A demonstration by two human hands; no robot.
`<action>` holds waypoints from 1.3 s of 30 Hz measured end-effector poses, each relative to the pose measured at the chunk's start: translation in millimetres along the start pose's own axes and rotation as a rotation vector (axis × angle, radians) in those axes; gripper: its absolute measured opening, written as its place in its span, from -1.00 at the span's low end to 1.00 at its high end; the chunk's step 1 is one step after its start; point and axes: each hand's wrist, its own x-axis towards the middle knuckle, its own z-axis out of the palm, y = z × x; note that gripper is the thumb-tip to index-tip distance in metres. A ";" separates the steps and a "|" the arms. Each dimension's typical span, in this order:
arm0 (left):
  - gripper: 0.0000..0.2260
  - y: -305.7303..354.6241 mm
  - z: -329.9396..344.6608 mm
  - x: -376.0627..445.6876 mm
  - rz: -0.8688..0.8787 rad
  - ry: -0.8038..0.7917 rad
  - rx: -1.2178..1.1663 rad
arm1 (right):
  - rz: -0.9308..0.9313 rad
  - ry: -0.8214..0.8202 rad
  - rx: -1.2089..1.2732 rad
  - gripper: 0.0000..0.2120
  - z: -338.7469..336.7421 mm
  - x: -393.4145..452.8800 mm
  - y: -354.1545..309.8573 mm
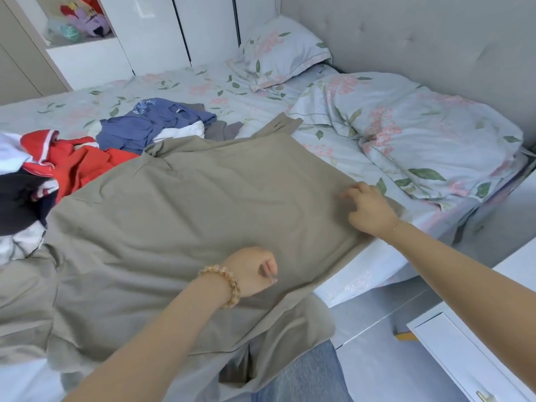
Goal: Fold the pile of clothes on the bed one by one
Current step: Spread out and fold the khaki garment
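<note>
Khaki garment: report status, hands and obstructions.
Left hand pinching khaki garment, right hand resting on its edge. Garment spread, unfolded. Red clothes touch its left side.

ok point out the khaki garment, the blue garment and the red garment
khaki garment [203,216]: head view, flat middle of the cloth
blue garment [139,126]: head view, middle of crumpled fabric
red garment [84,163]: head view, bunched centre

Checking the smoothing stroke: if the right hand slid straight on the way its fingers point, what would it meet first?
Only more of the khaki garment under the right hand; beyond that, probably the red clothing, though depth is unclear.
</note>
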 end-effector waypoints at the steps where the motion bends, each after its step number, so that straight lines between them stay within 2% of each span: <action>1: -0.82 -2.6 7.5 -6.1 -0.013 -0.016 -0.002 | -0.123 -0.069 0.004 -0.44 1.6 -5.1 -2.0; 3: -0.68 0.3 25.6 -17.4 -0.041 0.006 -0.006 | -0.323 -0.276 -0.042 -0.34 8.5 -20.4 -0.7; 5: -0.54 9.8 42.3 -22.8 -0.045 0.083 0.090 | -0.366 -0.408 -0.181 -0.21 17.6 -35.3 9.1; 7: -0.51 25.0 52.2 -22.7 -0.018 0.126 0.256 | -0.353 -0.334 -0.224 -0.17 22.5 -42.0 28.2; 9: -0.68 37.9 55.8 -19.8 0.012 0.150 0.368 | -0.322 -0.226 -0.174 -0.26 20.6 -44.6 49.5; 11: -0.85 42.2 56.4 -15.6 0.000 0.179 0.371 | -0.294 -0.182 -0.122 -0.40 14.4 -46.0 64.8; 14: -0.86 35.2 47.4 -13.3 -0.066 0.227 0.166 | -0.278 -0.143 -0.041 -0.61 4.0 -44.1 74.5; 17: -0.87 28.3 23.4 -16.7 -0.080 0.315 -0.053 | -0.333 -0.001 -0.160 -0.80 -7.6 -33.0 82.5; 20: -0.92 25.8 -6.6 -16.6 -0.082 0.369 -0.206 | -0.337 0.096 -0.309 -0.88 -28.6 -10.1 77.6; 22: -0.94 18.1 -27.3 -9.5 -0.094 0.399 -0.265 | -0.270 0.146 -0.315 -0.86 -48.3 13.0 57.1; 25: -0.95 -4.6 -57.1 9.5 -0.159 0.463 -0.193 | -0.229 0.204 -0.228 -0.86 -70.9 59.7 15.9; 26: -0.93 -14.1 -65.3 16.0 -0.195 0.493 -0.169 | -0.258 0.195 -0.224 -0.89 -76.5 73.4 1.4; 29: -0.84 -43.3 -78.5 31.2 -0.309 0.539 -0.139 | -0.267 0.119 -0.306 -0.77 -73.7 111.7 -25.5; 31: -0.89 -66.5 -79.1 45.2 -0.357 0.502 -0.097 | -0.361 0.123 -0.458 -0.85 -59.3 138.5 -35.4; 34: -0.89 -93.4 -69.5 62.7 -0.393 0.468 -0.032 | -0.435 0.111 -0.602 -0.74 -31.1 176.2 -38.0; 35: -0.86 -100.7 -64.2 68.3 -0.408 0.457 -0.015 | -0.452 0.168 -0.616 -0.75 -21.0 186.9 -38.4; 37: -0.84 -110.2 -53.8 76.5 -0.427 0.420 0.008 | -0.371 0.141 -0.596 -0.91 -2.7 194.0 -46.5; 39: -0.87 -108.4 -47.1 78.8 -0.415 0.456 0.094 | -0.353 0.111 -0.571 -0.67 18.6 186.4 -62.2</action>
